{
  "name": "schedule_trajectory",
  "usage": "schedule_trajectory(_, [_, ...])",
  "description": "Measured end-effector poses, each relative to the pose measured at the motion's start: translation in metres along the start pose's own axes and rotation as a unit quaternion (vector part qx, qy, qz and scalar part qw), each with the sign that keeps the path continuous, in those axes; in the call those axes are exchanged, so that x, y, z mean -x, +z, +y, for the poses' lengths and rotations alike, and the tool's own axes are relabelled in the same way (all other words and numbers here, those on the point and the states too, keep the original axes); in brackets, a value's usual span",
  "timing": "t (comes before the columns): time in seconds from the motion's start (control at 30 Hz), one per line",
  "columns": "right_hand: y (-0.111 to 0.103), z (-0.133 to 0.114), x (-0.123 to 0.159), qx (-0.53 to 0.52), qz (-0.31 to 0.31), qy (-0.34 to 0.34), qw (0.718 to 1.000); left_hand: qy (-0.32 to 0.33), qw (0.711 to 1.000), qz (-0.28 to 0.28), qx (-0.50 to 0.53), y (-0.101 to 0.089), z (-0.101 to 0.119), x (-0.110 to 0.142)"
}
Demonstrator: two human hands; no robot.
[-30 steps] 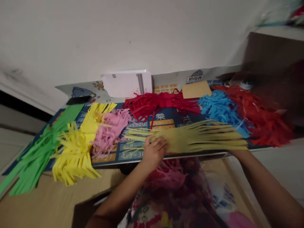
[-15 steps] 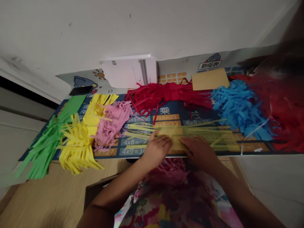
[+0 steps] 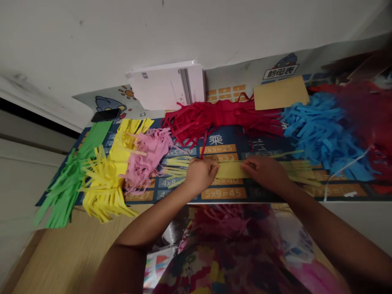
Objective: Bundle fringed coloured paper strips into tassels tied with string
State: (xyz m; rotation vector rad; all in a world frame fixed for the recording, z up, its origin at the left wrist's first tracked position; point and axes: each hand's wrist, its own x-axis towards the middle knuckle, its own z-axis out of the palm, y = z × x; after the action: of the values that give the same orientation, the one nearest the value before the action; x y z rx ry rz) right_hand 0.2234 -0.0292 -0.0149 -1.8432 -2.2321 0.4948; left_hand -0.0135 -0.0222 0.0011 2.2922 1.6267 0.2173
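A pale yellow strip of fringed tissue paper (image 3: 230,170) lies crosswise near the table's front edge, its cut strands spreading out to both sides. My left hand (image 3: 202,175) is closed on it left of the uncut middle band. On the right of that band, my right hand (image 3: 266,173) pinches the same paper with bent fingers. Pink fringed paper (image 3: 147,157) rests just left of the pale yellow strands. Behind my hands stretches a red fringed bundle (image 3: 220,114), gathered at its middle. Blue fringed paper (image 3: 327,126) is heaped to the right.
Bright yellow fringed paper (image 3: 104,183) and green fringed paper (image 3: 67,183) hang over the left front edge. A white stack (image 3: 162,87), a dark phone (image 3: 105,115) and a tan sheet (image 3: 280,93) sit at the wall side. A white cord (image 3: 343,163) and red paper (image 3: 370,122) are at right.
My fingers have gone from lying flat on the pale yellow paper to gripping it on either side. The band between my hands looks narrower, and sits slightly farther from the edge.
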Motion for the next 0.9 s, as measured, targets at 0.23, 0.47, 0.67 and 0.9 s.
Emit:
schedule_trajectory(0.23, [0.009, -0.001, -0.002, 0.000, 0.033, 0.035, 0.999, -0.025, 0.999, -0.024, -0.034, -0.002, 0.008, -0.009])
schedule_trajectory(0.47, [0.008, -0.001, -0.004, -0.011, 0.025, 0.059, 0.998, -0.031, 0.998, -0.028, -0.041, 0.002, 0.005, -0.013])
schedule_trajectory(0.67, [0.016, 0.005, -0.005, -0.008, 0.047, 0.056, 0.997, 0.049, 0.996, 0.056, -0.045, 0.008, -0.001, -0.013])
schedule_trajectory(0.9, [-0.010, -0.012, 0.016, 0.114, 0.173, -0.190, 0.960, 0.269, 0.957, 0.025, -0.104, 0.004, -0.006, -0.012])
